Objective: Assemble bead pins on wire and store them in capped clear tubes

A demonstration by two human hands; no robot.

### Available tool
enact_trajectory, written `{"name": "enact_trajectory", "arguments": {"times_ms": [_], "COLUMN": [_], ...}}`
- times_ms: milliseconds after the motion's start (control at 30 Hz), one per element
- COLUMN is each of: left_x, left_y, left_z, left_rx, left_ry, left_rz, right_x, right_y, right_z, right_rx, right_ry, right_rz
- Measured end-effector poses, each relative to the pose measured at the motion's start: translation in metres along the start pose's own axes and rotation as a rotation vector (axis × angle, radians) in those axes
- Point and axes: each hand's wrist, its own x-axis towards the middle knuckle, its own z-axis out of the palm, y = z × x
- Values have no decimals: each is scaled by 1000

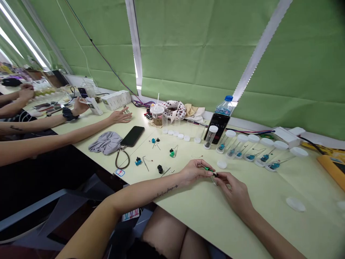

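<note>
Green blinds (194, 46) rise behind the long desk (205, 219). From the head view, the hands are close together over the desk near its front edge, with the left hand (192, 172) and right hand (231, 190) both pinching a small green-and-black part (210, 171). Its long axis lies between them, slanting from far left to near right, green end toward the left hand, black end against the right. Clear tubes (250, 149) lie farther off, to the far right.

A small green-and-black part (209, 169) shows at lower centre; at upper centre, a white scarf with dark spots (174, 110).
</note>
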Motion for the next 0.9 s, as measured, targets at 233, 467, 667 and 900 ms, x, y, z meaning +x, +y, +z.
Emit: {"name": "enact_trajectory", "arguments": {"times_ms": [233, 467, 667, 900], "left_x": [1, 0, 2, 0], "left_y": [0, -2, -5, -2], "left_z": [-1, -3, -4, -2], "left_rx": [2, 17, 11, -11], "left_ry": [-14, -15, -6, 20], "left_rz": [-2, 8, 32, 48], "right_x": [2, 0, 2, 4], "right_y": [-4, -1, -1, 2], "right_z": [-1, 0, -2, 1], "right_rx": [-22, 2, -12, -39], "right_ry": [0, -53, -40, 29], "right_rz": [10, 42, 8, -63]}}
